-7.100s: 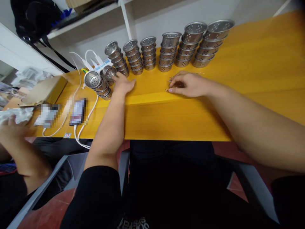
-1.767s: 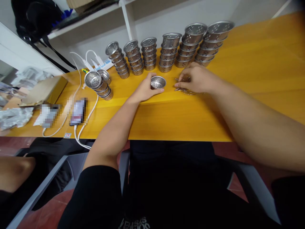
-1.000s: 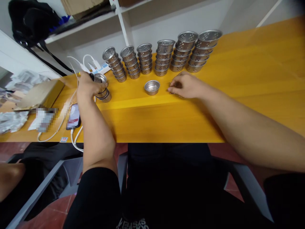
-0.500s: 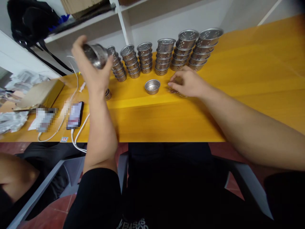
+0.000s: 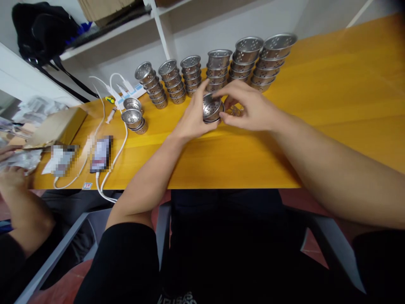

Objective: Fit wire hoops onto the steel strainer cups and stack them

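Observation:
My left hand (image 5: 193, 114) is wrapped around a perforated metal cup (image 5: 212, 109) with its open side tilted toward me. A second rim shows just beneath this cup, partly covered by my fingers. From the right, my right hand (image 5: 248, 105) curls in, thumb and forefinger closed at the cup's right side. Some small thin gold-coloured pieces (image 5: 236, 110) show under the right palm; whether the hand holds them I cannot tell. Behind both hands stands a row of stacked perforated cups (image 5: 191, 74), the tallest-looking stack (image 5: 272, 61) at the right.
Several more metal cups (image 5: 132, 119) stand to the left, near a power strip (image 5: 133, 95) with white cables. A phone (image 5: 101, 154), a syringe (image 5: 111, 115) and a cardboard box (image 5: 57, 126) lie farther left. Another person's hand (image 5: 14, 175) is at the left edge.
My left hand has come down and right, carrying its metalware to where the single cup stood. My right hand has moved slightly left to meet it. Cups at the left are now uncovered.

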Motion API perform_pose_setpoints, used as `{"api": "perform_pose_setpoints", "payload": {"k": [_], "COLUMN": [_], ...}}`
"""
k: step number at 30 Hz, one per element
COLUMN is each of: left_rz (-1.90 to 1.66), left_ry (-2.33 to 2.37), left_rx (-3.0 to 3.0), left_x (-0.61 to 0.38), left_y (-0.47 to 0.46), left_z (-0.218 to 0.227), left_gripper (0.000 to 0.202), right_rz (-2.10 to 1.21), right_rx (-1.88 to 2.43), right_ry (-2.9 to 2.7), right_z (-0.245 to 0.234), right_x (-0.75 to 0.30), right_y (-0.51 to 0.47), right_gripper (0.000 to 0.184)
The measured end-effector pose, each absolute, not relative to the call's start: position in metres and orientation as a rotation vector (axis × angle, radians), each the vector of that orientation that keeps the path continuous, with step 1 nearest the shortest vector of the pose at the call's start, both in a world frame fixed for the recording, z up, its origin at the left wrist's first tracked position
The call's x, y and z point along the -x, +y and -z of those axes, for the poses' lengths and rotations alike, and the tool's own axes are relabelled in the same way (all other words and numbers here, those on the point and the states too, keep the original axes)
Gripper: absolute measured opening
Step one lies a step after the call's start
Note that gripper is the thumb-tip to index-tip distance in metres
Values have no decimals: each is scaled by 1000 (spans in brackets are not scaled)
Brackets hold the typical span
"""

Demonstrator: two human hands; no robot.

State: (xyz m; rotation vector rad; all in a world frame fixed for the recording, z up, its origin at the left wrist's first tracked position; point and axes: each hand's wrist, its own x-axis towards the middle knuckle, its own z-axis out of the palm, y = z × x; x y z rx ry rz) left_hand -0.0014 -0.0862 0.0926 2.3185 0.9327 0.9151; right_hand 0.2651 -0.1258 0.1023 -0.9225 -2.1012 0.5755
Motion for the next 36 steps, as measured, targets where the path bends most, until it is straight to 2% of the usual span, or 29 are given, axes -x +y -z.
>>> {"api": "perform_pose_setpoints", "payload": {"k": [3, 5, 10, 16, 20, 26, 30, 34, 36], "left_rz": [-1025, -1106, -1149, -1162, -1125, -1123, -1102, -1112, -1134], "left_ry": [933, 908, 823, 702, 644, 629, 662, 686, 679], "left_rx": [-2180, -2142, -2312, -2470, -2500, -2456, -2340, -2275, -2288], "left_x": [6, 10, 17, 14, 12, 14, 14, 11, 9], "left_y": [-86, -81, -46, -23, -27, -34, -40, -44, -44], "left_z": [-92, -87, -58, -35, -36, -45, -48, -52, -51], "left_gripper": [129, 136, 118, 122, 122, 118, 121, 98, 99], "right_rz": [-642, -621, -549, -669, -771, -763, -943, -963, -924], "right_rx": [997, 991, 811, 700, 649, 632, 643, 666, 671], "right_ry": [-2075, -2032, -1895, -1878, -1908, -1955, -1883, -1752, -1720], "right_z": [-101, -95, -75, -60, -56, -64, -63, -63, -66], "right_x": [-268, -267, -264, -257, -252, -251, -249, -249, -249], "right_y": [-124, -120, -105, -99, -100, -104, -104, -100, -100], "right_gripper": [55, 53, 62, 55, 57, 47, 54, 57, 59]}}
